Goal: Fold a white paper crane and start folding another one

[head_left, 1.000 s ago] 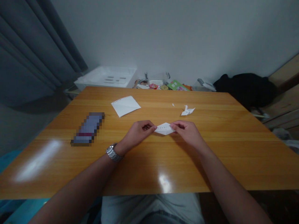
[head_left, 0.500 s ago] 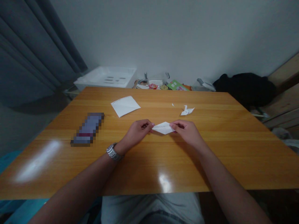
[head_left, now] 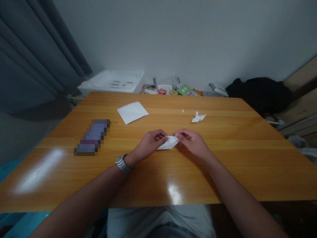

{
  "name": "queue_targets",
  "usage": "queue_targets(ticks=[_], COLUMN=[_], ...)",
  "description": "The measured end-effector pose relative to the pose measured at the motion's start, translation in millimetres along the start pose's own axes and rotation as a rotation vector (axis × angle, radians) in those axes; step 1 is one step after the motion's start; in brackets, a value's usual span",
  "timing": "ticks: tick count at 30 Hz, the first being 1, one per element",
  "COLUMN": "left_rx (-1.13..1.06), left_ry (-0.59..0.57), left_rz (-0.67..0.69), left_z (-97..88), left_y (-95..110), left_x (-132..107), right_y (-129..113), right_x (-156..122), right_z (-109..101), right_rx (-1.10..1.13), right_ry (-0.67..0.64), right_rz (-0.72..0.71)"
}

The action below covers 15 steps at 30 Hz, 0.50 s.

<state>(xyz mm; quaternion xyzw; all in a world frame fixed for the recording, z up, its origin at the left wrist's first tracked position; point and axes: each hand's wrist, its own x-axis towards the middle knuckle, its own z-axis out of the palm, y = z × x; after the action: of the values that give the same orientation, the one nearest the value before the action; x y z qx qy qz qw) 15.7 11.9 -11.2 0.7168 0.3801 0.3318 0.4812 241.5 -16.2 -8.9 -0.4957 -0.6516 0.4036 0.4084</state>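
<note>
We have a small, flat, angular piece of folded white paper [head_left: 169, 143] between our hands, near the middle of the shiny orange-brown wood-grain counter [head_left: 148, 185]. Our left hand [head_left: 155, 141] is nearly closed, its thumb on the paper's left part and its fingers curled in; our right hand [head_left: 190, 140] pinches the far right corner between thumb and fingertips. Whether the paper touches the counter, we cannot tell.

To work it well, we would judge, one hand should steady the layers while the other lines up edges and presses each crease firmly from the middle outward. Light fingertips suit it, since thin paper (a narrow point above all) could crumple or tear.

Just beyond our right hand stands a crisp, pointed white paper bird [head_left: 197, 118], with a tiny white paper scrap [head_left: 183, 111] to its left. Far left lies a smooth, flat white sheet with a perforated edge [head_left: 133, 113]; left and nearer, a dark oblong slab [head_left: 92, 136] is blurred into blocks. A silver metal-link watch [head_left: 123, 163] circles our left wrist. Past the far edge sits a white, slotted, shallow tray [head_left: 109, 89], plastic by its look.
</note>
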Motion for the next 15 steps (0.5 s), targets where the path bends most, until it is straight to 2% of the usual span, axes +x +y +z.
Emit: queue_targets(ticks=[2, 6, 11, 15], left_rx=[-0.019, -0.083, -0.109, -0.109], left_ry=[0.06, 0.111, 0.075, -0.001], left_rz=[-0.004, -0.015, -0.025, -0.048], left_z=[-1.0, 0.2, 6.0, 9.3], left_y=[0.5, 1.5, 2.2, 4.4], left_x=[1.1, 1.9, -0.3, -3.0], right_y=[0.9, 1.6, 4.0, 2.0], right_x=[1.4, 3.5, 4.7, 3.6], right_z=[-0.5, -0.9, 0.1, 1.9], right_rx=[0.096, 0.212, 0.235, 0.177], right_ry=[0.057, 0.078, 0.12, 0.1], right_rz=[0.034, 0.065, 0.07, 0.045])
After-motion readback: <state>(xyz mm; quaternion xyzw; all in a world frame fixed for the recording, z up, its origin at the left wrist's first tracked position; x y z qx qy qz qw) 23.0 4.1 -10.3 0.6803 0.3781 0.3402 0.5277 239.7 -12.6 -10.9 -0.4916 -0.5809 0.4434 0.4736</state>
